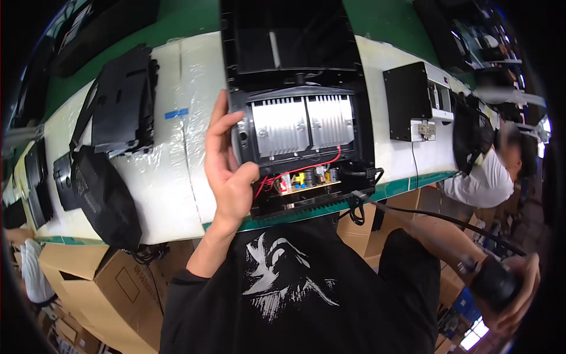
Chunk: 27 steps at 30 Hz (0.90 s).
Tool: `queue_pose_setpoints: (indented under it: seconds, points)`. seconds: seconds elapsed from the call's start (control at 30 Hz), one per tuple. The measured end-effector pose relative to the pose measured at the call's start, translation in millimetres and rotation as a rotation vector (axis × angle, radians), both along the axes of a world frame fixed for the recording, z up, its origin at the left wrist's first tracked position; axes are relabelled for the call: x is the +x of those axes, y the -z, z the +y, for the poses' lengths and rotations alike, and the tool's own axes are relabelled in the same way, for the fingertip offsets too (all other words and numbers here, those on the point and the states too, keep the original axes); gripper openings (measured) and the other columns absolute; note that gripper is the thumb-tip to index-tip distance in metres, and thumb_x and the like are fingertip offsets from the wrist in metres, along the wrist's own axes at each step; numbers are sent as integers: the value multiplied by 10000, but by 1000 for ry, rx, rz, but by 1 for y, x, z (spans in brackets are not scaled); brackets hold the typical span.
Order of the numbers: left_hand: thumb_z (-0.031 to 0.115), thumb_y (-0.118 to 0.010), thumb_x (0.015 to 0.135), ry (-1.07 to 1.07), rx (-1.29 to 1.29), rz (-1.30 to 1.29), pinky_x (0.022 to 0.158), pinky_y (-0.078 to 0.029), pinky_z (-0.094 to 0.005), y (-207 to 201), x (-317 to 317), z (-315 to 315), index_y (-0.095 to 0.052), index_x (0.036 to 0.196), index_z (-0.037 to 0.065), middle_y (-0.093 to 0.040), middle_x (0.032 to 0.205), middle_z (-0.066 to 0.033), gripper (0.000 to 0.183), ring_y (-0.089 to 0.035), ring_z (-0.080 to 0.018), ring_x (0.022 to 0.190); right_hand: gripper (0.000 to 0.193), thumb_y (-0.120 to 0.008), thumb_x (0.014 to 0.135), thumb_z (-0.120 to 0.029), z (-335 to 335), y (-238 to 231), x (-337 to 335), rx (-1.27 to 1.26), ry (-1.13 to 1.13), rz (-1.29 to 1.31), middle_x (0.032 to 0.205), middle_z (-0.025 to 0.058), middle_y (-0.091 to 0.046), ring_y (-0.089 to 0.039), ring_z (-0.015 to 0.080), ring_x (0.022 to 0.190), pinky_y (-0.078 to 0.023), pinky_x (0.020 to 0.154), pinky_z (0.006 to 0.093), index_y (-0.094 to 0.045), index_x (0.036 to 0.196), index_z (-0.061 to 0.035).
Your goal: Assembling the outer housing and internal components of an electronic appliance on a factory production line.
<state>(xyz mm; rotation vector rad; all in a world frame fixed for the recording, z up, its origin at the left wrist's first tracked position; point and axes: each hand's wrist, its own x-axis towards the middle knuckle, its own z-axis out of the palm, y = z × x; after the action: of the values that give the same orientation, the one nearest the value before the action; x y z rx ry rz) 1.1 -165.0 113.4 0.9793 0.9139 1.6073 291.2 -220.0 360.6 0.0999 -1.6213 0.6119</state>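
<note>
In front of me, an opened black electronics housing (362,124) lies on the bench. Two silver finned heat sinks (282,127) fill its middle. Below them a small circuit board (309,180) with yellow and white parts shows, with red wires (300,168) running around it. My left hand (229,177) grips the housing's left edge, thumb toward the inside and fingers along the wall. At the far lower right my right hand (522,295) is closed around a black rounded thing (495,284). A blurred grey rod-like shape reaches from it toward the housing; its kind is unclear.
A black cable (439,213) stretches from the housing's near right corner toward my right hand. Black panels (121,103) and a black bag (106,194) lie left; a black-and-white box (407,100) stands right. Cardboard boxes (100,289) sit below. Another person (483,177) is at right.
</note>
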Motion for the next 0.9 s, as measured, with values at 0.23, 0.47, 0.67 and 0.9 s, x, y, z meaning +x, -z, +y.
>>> queue_pose_setpoints:
  seconds: [0.23,0.47,0.67,0.9]
  points:
    - [-104,-398,547,41,55,-56,1104,-178,-379,6,5,0,-447,1180,-15,-199,1462,-218,642,-195,-307,1370,552,-567,795,-92,38,44,-135,-192,-123,266,703,85,-503,-531,168,464,-490,362,295,-326,1277,27]
    - [-113,-395,557,28,57,-39,1092,-192,-370,5,-4,-2,-440,1180,-28,-189,1458,-232,630,-191,-307,1371,471,-600,765,-48,23,62,-134,-303,-76,53,685,99,-517,-539,183,453,-506,365,294,-384,1172,45]
    - [-86,-405,535,26,60,19,1086,-230,-372,10,-5,-1,-426,1187,-31,-187,1457,-232,654,-241,-310,1348,321,-642,679,50,21,91,-142,-409,-83,-11,602,105,-541,-551,186,424,-519,375,273,-461,944,66]
    - [-25,-488,564,46,92,73,1068,-246,-360,17,-10,2,-462,1169,-21,-237,1424,-229,606,-274,-294,1326,194,-667,601,133,23,116,-140,-429,-195,-142,536,112,-553,-561,187,410,-529,402,249,-524,701,48]
